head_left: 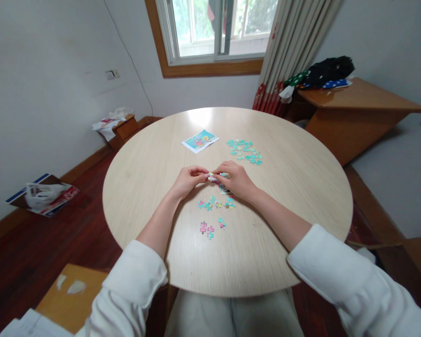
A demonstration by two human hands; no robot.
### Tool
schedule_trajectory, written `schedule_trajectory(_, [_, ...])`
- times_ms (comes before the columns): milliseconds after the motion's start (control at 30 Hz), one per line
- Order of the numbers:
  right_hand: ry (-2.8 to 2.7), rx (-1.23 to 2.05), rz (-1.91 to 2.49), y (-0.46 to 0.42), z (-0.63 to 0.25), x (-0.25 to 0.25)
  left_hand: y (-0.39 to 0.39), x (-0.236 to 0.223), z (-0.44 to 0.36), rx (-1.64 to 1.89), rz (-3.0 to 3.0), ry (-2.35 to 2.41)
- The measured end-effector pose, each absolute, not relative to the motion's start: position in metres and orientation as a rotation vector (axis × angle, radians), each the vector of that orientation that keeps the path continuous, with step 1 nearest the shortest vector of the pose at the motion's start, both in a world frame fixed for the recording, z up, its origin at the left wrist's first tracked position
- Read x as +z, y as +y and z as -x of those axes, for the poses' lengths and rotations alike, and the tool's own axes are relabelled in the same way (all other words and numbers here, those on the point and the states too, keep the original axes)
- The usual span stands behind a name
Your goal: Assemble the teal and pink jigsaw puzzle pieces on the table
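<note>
My left hand (190,180) and my right hand (234,179) meet near the middle of the round table. Small jigsaw puzzle pieces (212,177) are pinched between the fingertips of both hands; their exact number is hidden. Under my right hand lie more pieces, partly covered by it. Closer to me is a row of loose turquoise, pink and yellow pieces (211,203). Nearer still, a few pink and turquoise pieces (210,231) lie apart. Beyond my right hand spreads a group of mostly turquoise pieces (245,150). A picture sheet (200,141) with colourful cartoon figures lies beyond my left hand.
The pale round wooden table (294,168) fills the centre. A wooden desk (361,96) with dark and dotted cloth (330,70) stands at the right. Below the window (221,28) is the wall. A yellow-brown board (73,292) sits at lower left.
</note>
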State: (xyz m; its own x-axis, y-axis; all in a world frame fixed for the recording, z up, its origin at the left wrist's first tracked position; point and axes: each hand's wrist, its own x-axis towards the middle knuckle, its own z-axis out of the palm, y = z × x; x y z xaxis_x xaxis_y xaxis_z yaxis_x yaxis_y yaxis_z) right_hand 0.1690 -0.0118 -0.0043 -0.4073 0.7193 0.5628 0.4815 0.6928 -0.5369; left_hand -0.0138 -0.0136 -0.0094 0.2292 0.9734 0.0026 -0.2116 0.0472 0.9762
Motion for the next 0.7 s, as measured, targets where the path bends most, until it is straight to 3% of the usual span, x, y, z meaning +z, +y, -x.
schedule_trajectory(700, [-2.084, 0.396, 0.906, -0.0104, -0.1702, -0.0050, -0.0138, -0.0086, 0.0140, 1.137, -1.234, 0.923])
